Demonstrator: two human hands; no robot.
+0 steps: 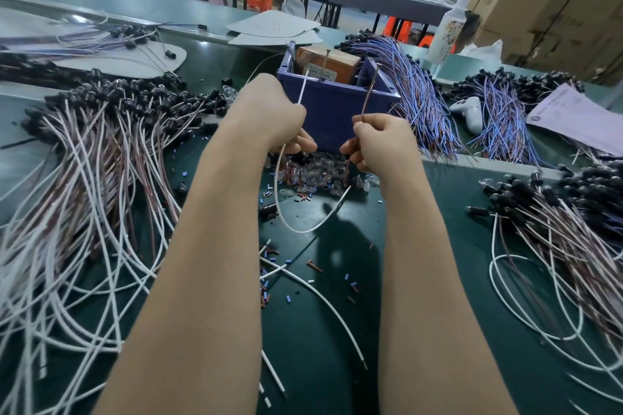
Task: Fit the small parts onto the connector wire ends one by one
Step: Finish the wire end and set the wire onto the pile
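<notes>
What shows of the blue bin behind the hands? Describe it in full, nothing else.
The blue bin is an open-topped plastic box with an inner divider. It stands upright on the green table, holding an orange-brown carton. Clear small parts are heaped at its foot; a blue-and-brown wire bundle lies along its right side. The left hand, gripping a white wire, and right hand, gripping a brown wire, hide parts of its front.

The dark green table mat [448, 212] carries a blue plastic bin [332, 116] near its far edge. A heap of small clear and copper parts [313, 175] lies before it. White-and-brown wire bundles with black connectors [101, 152] lie along the left edge, and blue-violet wire bundles [414, 91] lie toward the far right corner.
</notes>
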